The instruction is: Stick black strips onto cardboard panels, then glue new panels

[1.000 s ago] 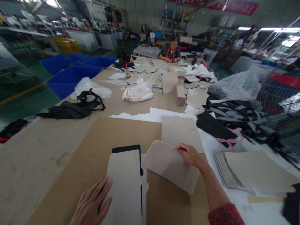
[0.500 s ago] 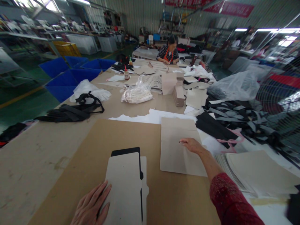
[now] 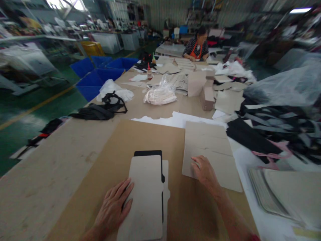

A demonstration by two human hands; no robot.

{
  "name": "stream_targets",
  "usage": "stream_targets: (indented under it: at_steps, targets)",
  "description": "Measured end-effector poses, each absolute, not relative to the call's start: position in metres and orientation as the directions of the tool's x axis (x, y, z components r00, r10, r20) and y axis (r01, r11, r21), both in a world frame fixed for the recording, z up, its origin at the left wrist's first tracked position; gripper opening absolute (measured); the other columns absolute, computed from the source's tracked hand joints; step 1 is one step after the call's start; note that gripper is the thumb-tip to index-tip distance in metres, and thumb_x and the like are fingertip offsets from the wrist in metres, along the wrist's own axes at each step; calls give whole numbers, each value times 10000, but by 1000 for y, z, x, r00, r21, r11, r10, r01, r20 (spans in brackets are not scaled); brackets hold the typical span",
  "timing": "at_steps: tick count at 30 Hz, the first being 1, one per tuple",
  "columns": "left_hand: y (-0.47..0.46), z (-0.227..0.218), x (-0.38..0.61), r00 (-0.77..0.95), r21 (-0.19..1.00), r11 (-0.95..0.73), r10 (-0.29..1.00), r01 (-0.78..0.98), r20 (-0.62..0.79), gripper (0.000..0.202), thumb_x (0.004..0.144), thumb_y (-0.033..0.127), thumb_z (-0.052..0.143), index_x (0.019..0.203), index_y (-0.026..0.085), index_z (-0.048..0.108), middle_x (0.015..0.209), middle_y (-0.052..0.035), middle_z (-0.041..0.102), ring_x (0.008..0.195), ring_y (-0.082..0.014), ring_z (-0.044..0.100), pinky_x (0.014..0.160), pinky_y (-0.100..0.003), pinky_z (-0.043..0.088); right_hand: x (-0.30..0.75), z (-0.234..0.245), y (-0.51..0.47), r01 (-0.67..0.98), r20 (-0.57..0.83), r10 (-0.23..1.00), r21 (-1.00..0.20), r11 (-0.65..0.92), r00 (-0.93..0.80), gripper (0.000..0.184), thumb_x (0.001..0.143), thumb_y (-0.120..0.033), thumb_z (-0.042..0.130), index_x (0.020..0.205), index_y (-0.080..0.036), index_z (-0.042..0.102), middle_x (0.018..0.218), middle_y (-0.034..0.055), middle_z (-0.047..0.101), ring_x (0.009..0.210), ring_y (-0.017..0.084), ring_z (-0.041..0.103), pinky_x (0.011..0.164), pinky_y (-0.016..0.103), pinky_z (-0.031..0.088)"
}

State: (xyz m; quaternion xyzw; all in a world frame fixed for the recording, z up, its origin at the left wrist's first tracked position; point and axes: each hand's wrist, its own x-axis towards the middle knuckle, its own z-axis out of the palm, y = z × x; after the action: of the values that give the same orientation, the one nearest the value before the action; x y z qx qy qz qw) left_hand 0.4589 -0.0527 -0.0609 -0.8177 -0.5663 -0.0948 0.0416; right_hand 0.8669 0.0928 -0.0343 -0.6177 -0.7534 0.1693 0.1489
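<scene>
My left hand (image 3: 116,202) lies flat with its fingers out on the left edge of a pale grey cardboard template (image 3: 146,197). Beneath that template, a black sheet (image 3: 148,153) shows along the top and right side, and another pale board (image 3: 165,167) sticks out at the right. My right hand (image 3: 203,170) is over the lower left part of a larger grey cardboard sheet (image 3: 208,140). Its fingers are pinched together, with a small dark tip at the fingertips too small to name.
Brown board (image 3: 105,167) covers the near table. To the right are a stack of grey sheets (image 3: 288,190) and black strips (image 3: 255,135). Farther off lie a plastic bag of pale pieces (image 3: 160,95), black straps (image 3: 100,108) and a glue bottle (image 3: 149,72). A person (image 3: 197,48) sits at the far end.
My right hand has moved left and closer to me across the grey sheet. My left hand stays on the template. The whole view has swung a little to the left.
</scene>
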Motion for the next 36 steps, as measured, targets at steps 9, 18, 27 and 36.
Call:
stream_targets:
  at_steps: [9, 18, 27, 36]
  targets:
    - [-58, -51, 469, 294, 110, -304, 951, 946, 96, 534, 898, 286, 506, 1427, 264, 430, 1482, -85, 455, 1317, -268, 437, 1050, -448, 386, 739, -50, -7, 769, 61, 981, -612, 184, -186, 246, 909, -283, 524, 1097, -177, 642, 1006, 115, 598, 954, 268, 552, 872, 429, 465]
    - [-58, -53, 467, 289, 133, -297, 955, 946, 72, 530, 899, 302, 501, 1424, 279, 437, 1494, -69, 442, 1343, -272, 405, 1065, -458, 363, 720, -48, -35, 770, 62, 997, -634, 74, -44, 258, 827, -185, 530, 1079, -190, 589, 965, 121, 604, 948, 297, 557, 857, 429, 445]
    - [-56, -54, 463, 326, 82, -338, 935, 937, 139, 585, 885, 374, 538, 1448, 299, 396, 1472, -47, 476, 1303, -262, 457, 1024, -425, 388, 708, -24, -27, 410, -217, 976, -893, -186, -28, 97, 885, -267, 484, 817, -223, 538, 722, -18, 587, 675, 158, 553, 642, 267, 380]
    - [-48, -59, 461, 352, 50, -369, 912, 928, 209, 602, 870, 394, 521, 1450, 319, 377, 1439, -43, 516, 1261, -261, 507, 997, -412, 407, 908, 6, 50, 621, -204, 957, -783, -34, -205, 228, 870, -326, 485, 862, -226, 689, 802, -7, 698, 800, 183, 629, 742, 279, 439]
